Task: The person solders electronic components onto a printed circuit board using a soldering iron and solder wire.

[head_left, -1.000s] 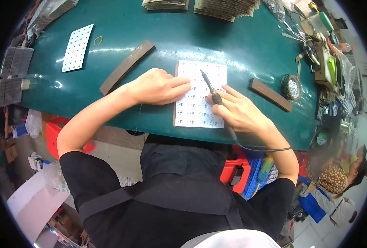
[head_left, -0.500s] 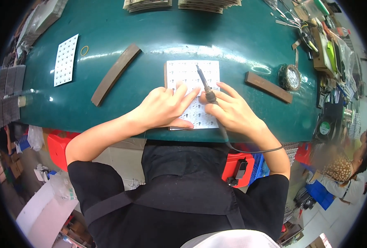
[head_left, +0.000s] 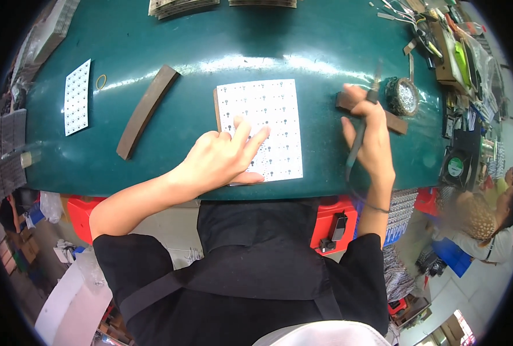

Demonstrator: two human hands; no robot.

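Note:
A white circuit board (head_left: pixel 285 135) with rows of small dark marks lies on the green table in front of me. A thin brown edge (head_left: pixel 215 111) shows beneath its left side. My left hand (head_left: pixel 219 155) rests on the board, thumb, index and middle fingers stretched and apart, the other fingers curled. To the right, my right hand (head_left: pixel 375 138) is closed round a soldering iron (head_left: pixel 357 141), its blurred tip pointing away from me. That hand hovers over a short brown bar (head_left: pixel 396 123), beside a round tub of silvery bits (head_left: pixel 407 99).
A long brown bar (head_left: pixel 147 112) lies left of the board. Farther left are a yellow rubber band (head_left: pixel 100 82) and another white board (head_left: pixel 77 98). Stacked boards (head_left: pixel 184 7) stand at the far edge. Cables, tools and a cardboard box (head_left: pixel 448 72) crowd the right side.
My right hand has lifted the soldering iron off the board and moved right, towards the tub. My left hand stays on the board. The view has shifted slightly.

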